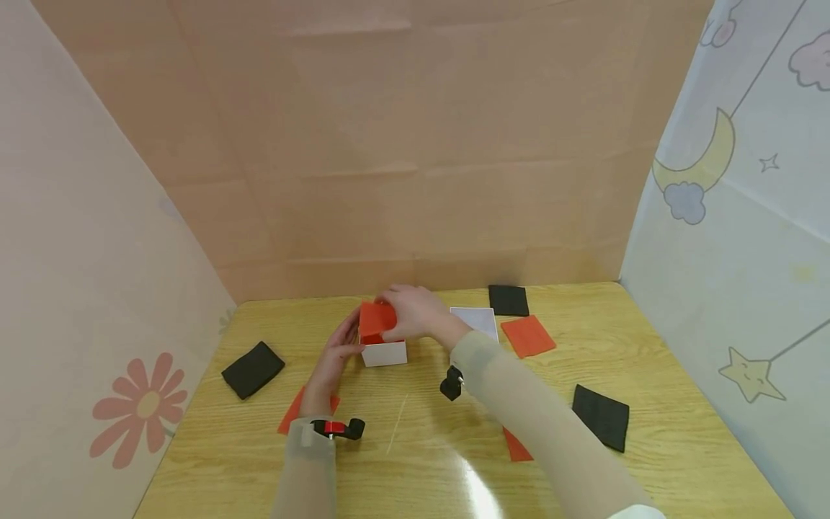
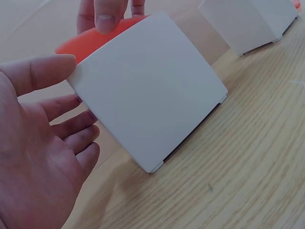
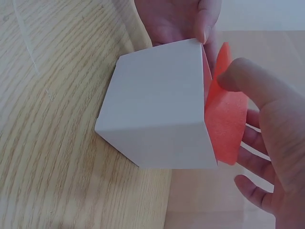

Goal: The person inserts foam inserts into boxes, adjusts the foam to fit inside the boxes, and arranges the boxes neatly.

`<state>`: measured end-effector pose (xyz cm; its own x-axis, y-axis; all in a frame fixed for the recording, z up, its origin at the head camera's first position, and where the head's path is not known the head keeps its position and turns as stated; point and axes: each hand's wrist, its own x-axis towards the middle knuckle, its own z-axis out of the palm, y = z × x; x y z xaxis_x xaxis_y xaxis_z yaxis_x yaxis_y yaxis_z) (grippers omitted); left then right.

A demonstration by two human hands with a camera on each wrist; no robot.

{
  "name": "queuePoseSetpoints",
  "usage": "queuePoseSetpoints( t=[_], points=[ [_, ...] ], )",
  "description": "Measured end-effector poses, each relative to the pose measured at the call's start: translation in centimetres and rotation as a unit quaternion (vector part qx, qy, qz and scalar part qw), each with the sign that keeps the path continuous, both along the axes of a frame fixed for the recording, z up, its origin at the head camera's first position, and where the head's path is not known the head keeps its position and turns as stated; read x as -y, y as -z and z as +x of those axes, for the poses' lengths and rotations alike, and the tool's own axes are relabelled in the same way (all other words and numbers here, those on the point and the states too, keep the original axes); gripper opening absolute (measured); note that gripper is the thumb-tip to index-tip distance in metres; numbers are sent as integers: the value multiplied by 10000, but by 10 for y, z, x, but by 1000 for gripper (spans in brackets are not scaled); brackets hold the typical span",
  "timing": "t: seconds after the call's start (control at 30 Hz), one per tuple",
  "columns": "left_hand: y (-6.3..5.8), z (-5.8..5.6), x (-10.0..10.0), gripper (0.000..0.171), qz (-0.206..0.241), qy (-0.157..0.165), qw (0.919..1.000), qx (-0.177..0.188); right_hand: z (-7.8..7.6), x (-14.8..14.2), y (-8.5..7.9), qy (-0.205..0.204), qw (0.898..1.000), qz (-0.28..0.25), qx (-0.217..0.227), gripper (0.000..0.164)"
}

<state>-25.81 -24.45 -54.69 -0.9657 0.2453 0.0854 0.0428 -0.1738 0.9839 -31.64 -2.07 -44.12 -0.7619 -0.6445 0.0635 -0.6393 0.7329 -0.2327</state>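
A white open-topped box (image 1: pixel 385 354) stands on the wooden table, with red material showing at its opening. My right hand (image 1: pixel 415 313) pinches a folded red cloth (image 3: pixel 226 119) between thumb and fingers, right at the mouth of the box. Part of that cloth is inside, hidden by the box walls. At the box's left side is my left hand (image 1: pixel 337 353); its thumb touches the top corner and its loosely extended fingers lie along the side wall (image 2: pixel 147 90).
A second white box (image 1: pixel 475 322) stands to the right, partly behind my right forearm. Black squares lie at left (image 1: pixel 253 370), back (image 1: pixel 509 300) and right (image 1: pixel 601 418). Red squares lie at right (image 1: pixel 528 336), under my right arm (image 1: pixel 516 445) and beneath my left wrist (image 1: pixel 292 414).
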Motion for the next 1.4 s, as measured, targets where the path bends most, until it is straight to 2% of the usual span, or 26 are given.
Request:
queuePoseSetpoints(
  t=[0.37, 0.6, 0.87, 1.2, 1.4],
  points=[
    [0, 1, 0, 80, 36, 16, 10000, -17, 1, 8, -5, 87, 9982, 588, -17, 66],
    [-2, 3, 0, 81, -76, -209, 9996, 165, -1, 11, -4, 72, 9978, 655, -42, 66],
    [-4, 4, 0, 79, -77, -249, 9995, 174, -2, 14, -6, 122, 9976, 679, -100, 81],
    [-1, 2, 0, 78, -82, -162, 9998, 109, -2, 18, -3, 169, 9955, 890, -278, 73],
    [-2, 3, 1, 78, -84, -171, 9997, 133, 1, 19, -6, 126, 9935, 1064, -395, 69]
  ],
)
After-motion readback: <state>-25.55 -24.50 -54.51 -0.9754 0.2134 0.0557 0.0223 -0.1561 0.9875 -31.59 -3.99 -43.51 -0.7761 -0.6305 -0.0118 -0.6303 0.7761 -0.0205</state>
